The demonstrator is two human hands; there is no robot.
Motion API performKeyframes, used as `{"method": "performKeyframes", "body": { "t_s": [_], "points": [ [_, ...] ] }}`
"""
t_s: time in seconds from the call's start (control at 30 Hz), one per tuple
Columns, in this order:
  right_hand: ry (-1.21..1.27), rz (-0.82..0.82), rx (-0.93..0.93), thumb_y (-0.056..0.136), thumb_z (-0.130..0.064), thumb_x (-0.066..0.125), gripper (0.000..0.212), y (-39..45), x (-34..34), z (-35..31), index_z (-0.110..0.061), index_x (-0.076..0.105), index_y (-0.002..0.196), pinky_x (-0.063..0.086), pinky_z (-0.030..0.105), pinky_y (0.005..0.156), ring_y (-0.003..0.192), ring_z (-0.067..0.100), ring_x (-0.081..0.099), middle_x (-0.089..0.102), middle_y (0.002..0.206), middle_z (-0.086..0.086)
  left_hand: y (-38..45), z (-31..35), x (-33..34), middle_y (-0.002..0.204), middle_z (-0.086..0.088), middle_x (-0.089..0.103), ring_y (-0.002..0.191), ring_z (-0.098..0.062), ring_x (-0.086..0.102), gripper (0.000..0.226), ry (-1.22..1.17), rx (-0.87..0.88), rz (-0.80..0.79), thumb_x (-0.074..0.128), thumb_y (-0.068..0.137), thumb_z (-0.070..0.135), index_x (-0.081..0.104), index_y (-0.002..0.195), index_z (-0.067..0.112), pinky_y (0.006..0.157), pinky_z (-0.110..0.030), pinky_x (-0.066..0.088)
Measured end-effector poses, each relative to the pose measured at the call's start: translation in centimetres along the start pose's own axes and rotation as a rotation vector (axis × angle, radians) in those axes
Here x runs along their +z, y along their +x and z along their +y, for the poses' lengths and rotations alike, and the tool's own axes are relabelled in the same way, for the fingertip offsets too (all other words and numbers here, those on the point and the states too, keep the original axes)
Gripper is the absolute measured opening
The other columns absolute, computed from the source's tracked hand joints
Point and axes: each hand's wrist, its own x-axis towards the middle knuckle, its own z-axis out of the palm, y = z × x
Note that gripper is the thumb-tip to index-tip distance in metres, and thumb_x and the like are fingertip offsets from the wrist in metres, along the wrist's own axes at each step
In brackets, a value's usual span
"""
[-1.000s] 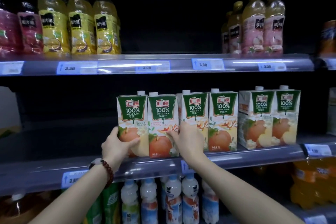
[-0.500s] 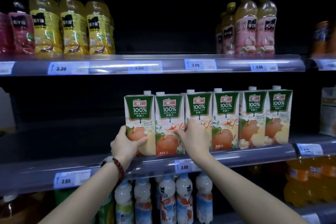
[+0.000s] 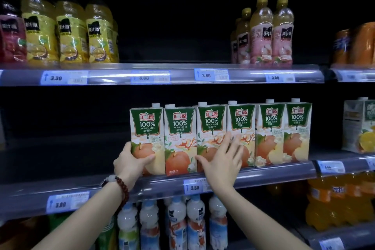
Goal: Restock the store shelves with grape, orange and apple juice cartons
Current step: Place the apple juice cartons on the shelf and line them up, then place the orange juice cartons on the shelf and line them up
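Upper shelf, left end: a row of yellow juice bottles (image 3: pixel 71 36) stands behind a price rail.

Middle shelf (image 3: pixel 263 174): the left stretch is bare and dark. Six apple juice cartons stand upright in a row at the shelf's front edge, side by side and touching or nearly so.

The left hand (image 3: pixel 129 165), with a dark red bead bracelet (image 3: pixel 122 193) at the wrist, is cupped around the lower left corner of the leftmost apple juice carton (image 3: pixel 147 138). Its thumb lies across the carton's front face; the fingers wrap round the left side and are out of sight. The grip is closed on that carton, which rests on the shelf.

The second carton (image 3: pixel 179 140) stands untouched between the two hands.

The right hand (image 3: pixel 221 160) is spread flat and wide open, fingers splayed, holding nothing. Its palm presses on the lower front of the third carton (image 3: pixel 211 124), and the fingertips reach onto the fourth carton (image 3: pixel 241 122).

Further right, the last two cartons (image 3: pixel 284 132) stand clear of both hands.

Far right, well apart: an orange juice carton (image 3: pixel 359 126).

Lower shelf: white-capped bottles (image 3: pixel 176 223).
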Motion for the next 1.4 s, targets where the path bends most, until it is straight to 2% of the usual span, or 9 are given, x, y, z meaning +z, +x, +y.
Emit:
{"method": "performKeyframes", "body": {
  "t_s": [0.2,0.57,0.7,0.8,0.9,1.07,1.17,1.27,1.4],
  "points": [
    [0.089,-0.070,0.037,0.073,-0.068,0.064,0.127,0.4,0.5,0.4,-0.016,-0.022,0.150,0.019,0.050,0.117,0.146,0.044,-0.009,-0.024,0.158,0.014,0.3,-0.3,0.4,0.097,0.006,0.062,0.089,-0.019,0.059,0.048,-0.003,-0.014,0.008,0.084,0.067,0.032,0.052,0.102,0.030,0.070,-0.032,0.052],
    [0.120,-0.065,0.041,0.074,-0.066,0.066,0.124,0.4,0.5,0.4,-0.019,-0.019,0.152,0.019,0.051,0.117,0.147,0.041,-0.011,-0.023,0.159,0.011,-0.3,0.3,0.5,0.097,0.004,0.061,0.087,-0.021,0.058,0.048,0.005,-0.012,0.025,0.084,0.068,0.030,0.050,0.103,0.029,0.069,-0.032,0.049],
    [0.123,-0.096,0.025,0.077,-0.060,0.067,0.117,0.5,-0.1,0.9,-0.023,-0.015,0.152,0.025,0.053,0.116,0.147,0.039,-0.009,-0.019,0.161,0.008,-0.1,0.2,0.4,0.099,0.000,0.060,0.088,-0.024,0.057,0.050,0.051,-0.007,0.017,0.082,0.070,0.032,0.049,0.107,0.025,0.077,-0.037,0.053],
    [0.121,-0.114,0.008,0.082,-0.048,0.069,0.106,0.6,-0.9,1.9,-0.026,-0.005,0.154,0.027,0.052,0.114,0.149,0.035,-0.001,-0.007,0.163,0.004,-0.4,0.5,0.2,0.108,-0.009,0.061,0.097,-0.033,0.060,0.056,0.130,-0.009,-0.019,0.080,0.073,0.032,0.046,0.115,0.016,0.080,-0.039,0.052],
    [0.144,-0.099,-0.009,0.085,-0.037,0.068,0.083,1.1,-2.3,3.0,-0.017,0.020,0.150,0.031,0.046,0.113,0.146,0.027,0.020,0.017,0.160,0.006,-0.9,1.3,-0.5,0.108,-0.018,0.060,0.089,-0.034,0.058,0.059,0.311,-0.052,-0.077,0.079,0.074,0.030,0.042,0.114,0.007,0.072,-0.037,0.050],
    [0.177,-0.149,-0.046,0.087,-0.033,0.066,0.048,1.9,-4.8,4.6,-0.012,0.049,0.127,0.048,0.038,0.093,0.115,0.025,0.054,0.056,0.127,0.008,-3.0,4.3,-1.5,0.084,-0.010,0.061,0.071,-0.025,0.061,0.035,0.670,-0.012,-0.205,0.065,0.082,0.039,0.056,0.085,0.005,0.054,-0.026,0.044],
    [0.193,-0.205,-0.075,0.086,-0.033,0.068,0.040,2.3,-6.7,6.3,-0.013,0.056,0.118,0.047,0.033,0.080,0.102,0.024,0.059,0.063,0.113,0.005,-5.4,7.2,1.1,0.065,0.000,0.056,0.055,-0.014,0.053,0.034,0.571,0.081,-0.369,0.058,0.087,0.041,0.057,0.070,0.012,0.050,-0.022,0.039],
    [0.256,-0.276,-0.108,0.084,-0.029,0.071,0.031,3.0,-9.1,9.0,-0.013,0.060,0.108,0.048,0.032,0.081,0.096,0.021,0.061,0.065,0.100,0.002,-8.9,10.6,5.8,0.075,0.004,0.061,0.072,-0.014,0.058,0.021,0.463,0.235,-0.389,0.065,0.086,0.033,0.057,0.072,0.018,0.058,-0.022,0.042],
    [0.237,-0.335,-0.136,0.082,-0.037,0.072,0.032,4.7,-13.7,13.9,-0.013,0.061,0.098,0.049,0.035,0.082,0.091,0.022,0.061,0.065,0.092,0.003,-13.6,14.5,12.6,0.080,0.003,0.063,0.080,-0.015,0.059,0.014,0.373,0.385,-0.385,0.069,0.082,0.027,0.061,0.085,0.015,0.057,-0.020,0.038]
  ]
}}
